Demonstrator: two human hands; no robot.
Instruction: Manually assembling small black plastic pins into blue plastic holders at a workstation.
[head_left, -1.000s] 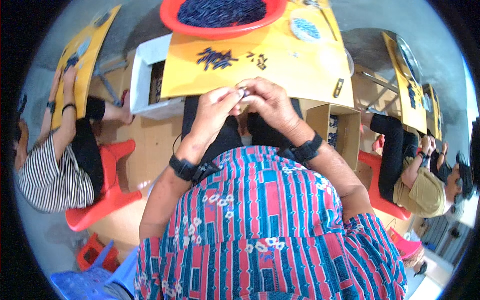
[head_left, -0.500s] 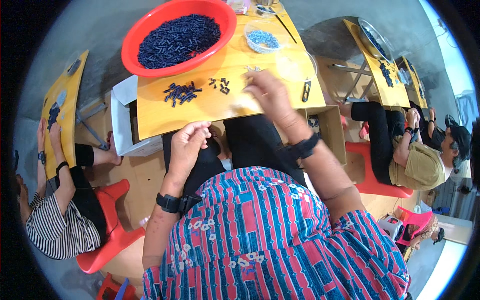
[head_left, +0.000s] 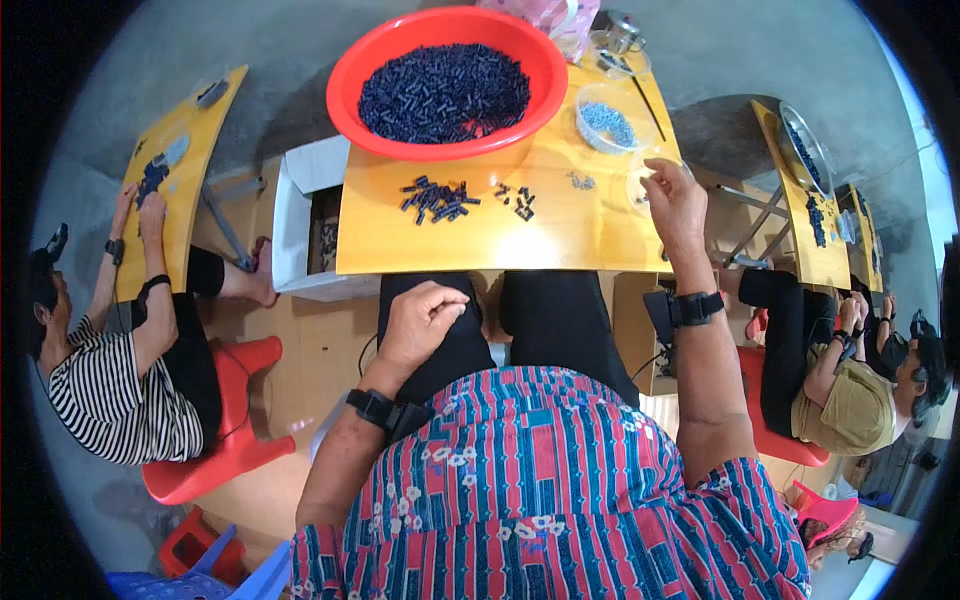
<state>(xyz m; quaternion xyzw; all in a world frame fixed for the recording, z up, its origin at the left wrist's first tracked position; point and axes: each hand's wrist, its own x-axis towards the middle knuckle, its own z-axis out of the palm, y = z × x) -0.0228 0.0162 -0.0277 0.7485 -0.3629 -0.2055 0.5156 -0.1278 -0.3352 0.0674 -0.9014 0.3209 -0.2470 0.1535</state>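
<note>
My left hand point(head_left: 423, 320) is above my lap, just before the table's front edge. Its thumb and fingers are pressed together, and whatever lies between them is hidden. My right hand point(head_left: 677, 205) is at the table's right side, beside a clear round lid point(head_left: 640, 190). Its fingers are curled in toward the thumb, and I cannot make out anything in them. On the yellow table point(head_left: 440, 248) lie a pile of short dark tubes point(head_left: 438, 200), a smaller group of dark pieces point(head_left: 518, 203) and a few tiny pale pieces point(head_left: 581, 181).
A big red basin point(head_left: 345, 95) full of dark tubes stands at the back. Right of it are a clear bowl of light-blue bits point(head_left: 607, 125) and a thin dark stick point(head_left: 650, 105). A white box point(head_left: 293, 235) stands left of the table. People sit at tables on both sides.
My right hand has moved right, from over the tiny pale pieces to beside the lid. The utility knife there is now mostly hidden behind it. My left hand remains over my lap. The whole view has shifted.
</note>
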